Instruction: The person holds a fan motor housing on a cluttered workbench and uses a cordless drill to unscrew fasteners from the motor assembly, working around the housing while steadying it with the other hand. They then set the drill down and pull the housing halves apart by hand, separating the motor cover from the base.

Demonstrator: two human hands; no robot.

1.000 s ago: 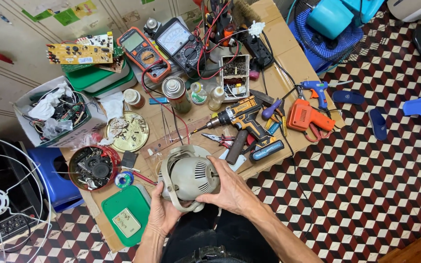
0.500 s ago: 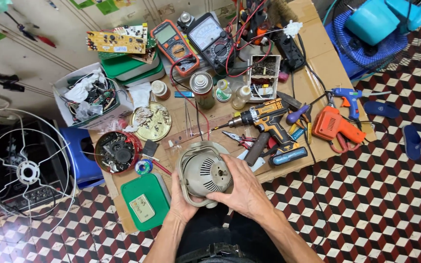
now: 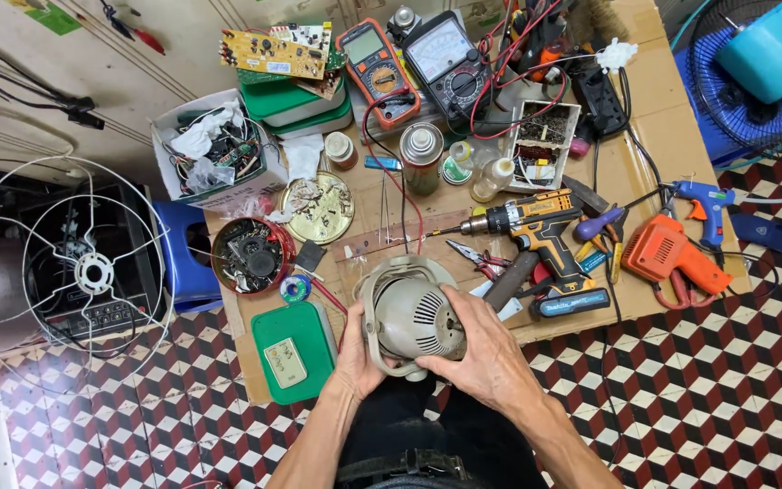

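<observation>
Cardboard (image 3: 644, 136) covers the low table in front of you, crowded with tools. Off to the far left a white wire fan guard (image 3: 65, 272) leans over the checkered floor. On the right side of the table lie an orange power tool (image 3: 672, 258) and, just left of it, a yellow cordless drill (image 3: 536, 235) with its bit pointing left. A green lidded box (image 3: 296, 349) sits at the near left corner, and a round red tin (image 3: 251, 255) full of parts lies just beyond it.

At the near edge, over your lap, you hold a grey fan motor housing (image 3: 405, 317), its vented dome facing up at you. Your left hand (image 3: 355, 349) cups its left and near side from below, fingers hidden behind the shell. Your right hand (image 3: 481, 349) closes over the right side, thumb and fingertips pressed against the dome beside the vents. The housing sits squarely between both palms, gripped from either side, just clear of the table edge.
</observation>
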